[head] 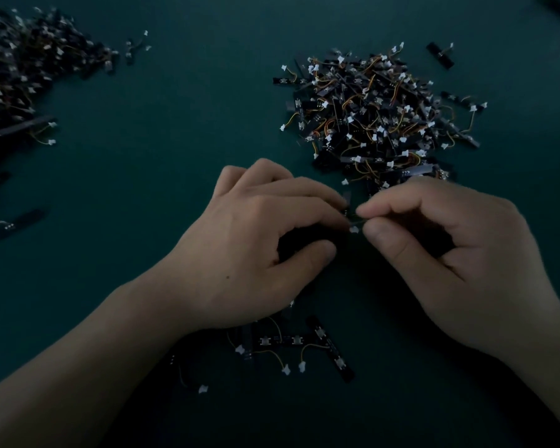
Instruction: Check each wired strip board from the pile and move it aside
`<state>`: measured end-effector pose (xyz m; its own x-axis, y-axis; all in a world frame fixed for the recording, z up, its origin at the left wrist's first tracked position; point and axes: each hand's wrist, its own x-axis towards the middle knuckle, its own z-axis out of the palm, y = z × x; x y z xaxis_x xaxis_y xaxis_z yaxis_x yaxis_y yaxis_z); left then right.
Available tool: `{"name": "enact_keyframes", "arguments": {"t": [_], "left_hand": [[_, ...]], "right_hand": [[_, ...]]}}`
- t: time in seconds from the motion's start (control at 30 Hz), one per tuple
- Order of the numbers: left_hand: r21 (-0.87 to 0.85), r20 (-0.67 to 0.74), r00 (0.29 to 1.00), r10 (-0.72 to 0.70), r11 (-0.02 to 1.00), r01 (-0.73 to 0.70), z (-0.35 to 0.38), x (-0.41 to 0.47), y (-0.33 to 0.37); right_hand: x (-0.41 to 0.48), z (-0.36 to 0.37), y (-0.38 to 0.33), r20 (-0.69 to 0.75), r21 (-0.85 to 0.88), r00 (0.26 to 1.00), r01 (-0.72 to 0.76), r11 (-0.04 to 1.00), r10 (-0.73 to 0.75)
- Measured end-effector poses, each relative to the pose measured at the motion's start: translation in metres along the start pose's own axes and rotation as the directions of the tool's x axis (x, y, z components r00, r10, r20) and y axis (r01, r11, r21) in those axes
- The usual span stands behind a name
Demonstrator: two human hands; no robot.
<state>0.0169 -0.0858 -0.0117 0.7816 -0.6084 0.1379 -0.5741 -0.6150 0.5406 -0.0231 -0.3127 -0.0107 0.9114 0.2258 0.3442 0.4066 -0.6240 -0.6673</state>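
A heap of black strip boards [379, 114] with orange and yellow wires and white plugs lies at the centre right of the dark green table. Just in front of it both hands meet over one small strip board [347, 202]. My left hand [259, 247] curls its fingers round the board's dark end. My right hand [446, 253] pinches its thin wire near the white plug [353, 229] between thumb and forefinger. Most of that board is hidden by the fingers.
A second, larger heap of boards [17, 79] fills the far left. Several loose boards [291, 344] with plugs lie under my left wrist near the front. Single boards lie at the left edge [17, 223] and far right [440, 54].
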Motion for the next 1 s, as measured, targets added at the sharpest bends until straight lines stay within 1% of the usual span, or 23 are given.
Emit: {"name": "enact_keyframes", "arguments": {"t": [0.07, 0.1, 0.13, 0.2, 0.27, 0.3, 0.37, 0.47, 0.5, 0.63, 0.77, 0.9, 1.0], "left_hand": [[0.034, 0.045, 0.999, 0.009, 0.999, -0.011, -0.001, 0.000, 0.001], [0.036, 0.044, 0.999, 0.010, 0.999, -0.012, -0.001, 0.000, 0.001], [0.016, 0.017, 1.000, -0.001, 1.000, 0.001, -0.001, 0.001, 0.002], [-0.084, -0.086, 0.994, -0.067, 0.995, 0.059, -0.002, 0.002, 0.001], [-0.171, -0.160, 0.979, -0.129, 0.980, 0.101, -0.003, 0.003, -0.001], [-0.190, -0.178, 0.974, -0.141, 0.976, 0.106, -0.002, 0.003, -0.001], [-0.186, -0.184, 0.974, -0.129, 0.978, 0.095, -0.001, 0.002, -0.001], [-0.165, -0.182, 0.977, -0.111, 0.983, 0.081, 0.002, 0.001, -0.001], [-0.168, -0.185, 0.976, -0.117, 0.982, 0.086, 0.002, 0.001, 0.000], [-0.189, -0.202, 0.971, -0.128, 0.978, 0.089, 0.001, 0.001, 0.000], [-0.292, -0.164, 0.982, -0.098, 0.955, 0.046, -0.002, 0.001, 0.002], [-0.220, -0.183, 0.982, -0.051, 0.975, 0.010, -0.001, 0.002, 0.004], [-0.242, -0.202, 0.978, -0.054, 0.970, 0.003, 0.000, 0.003, 0.003]], "right_hand": [[0.001, 0.000, 0.002, -0.007, 0.029, 1.000, -0.008, 1.000, 0.008], [0.001, 0.000, 0.002, 0.007, 0.052, 1.000, -0.010, 0.999, 0.009], [0.001, -0.001, 0.002, 0.035, 0.072, 0.999, -0.003, 0.997, 0.001], [0.001, -0.001, 0.001, 0.112, 0.075, 0.993, 0.021, 0.997, -0.030], [0.001, 0.002, 0.001, 0.139, 0.010, 0.990, 0.030, 0.999, -0.032], [0.001, 0.005, 0.000, 0.112, -0.036, 0.994, 0.020, 0.999, -0.016], [-0.001, 0.008, 0.001, 0.004, -0.120, 1.000, -0.026, 0.992, 0.027], [0.000, 0.005, 0.004, -0.123, -0.168, 0.989, -0.106, 0.980, 0.086], [0.001, 0.003, 0.004, -0.136, -0.161, 0.987, -0.103, 0.982, 0.081], [0.001, 0.001, -0.001, -0.098, -0.062, 0.995, -0.018, 0.998, 0.012], [-0.001, 0.001, -0.008, -0.096, -0.005, 0.995, 0.006, 1.000, -0.006], [0.000, 0.002, -0.015, -0.074, 0.082, 0.994, -0.073, 0.994, 0.079], [0.001, 0.004, -0.012, -0.022, 0.105, 0.986, -0.163, 0.981, 0.167]]}}
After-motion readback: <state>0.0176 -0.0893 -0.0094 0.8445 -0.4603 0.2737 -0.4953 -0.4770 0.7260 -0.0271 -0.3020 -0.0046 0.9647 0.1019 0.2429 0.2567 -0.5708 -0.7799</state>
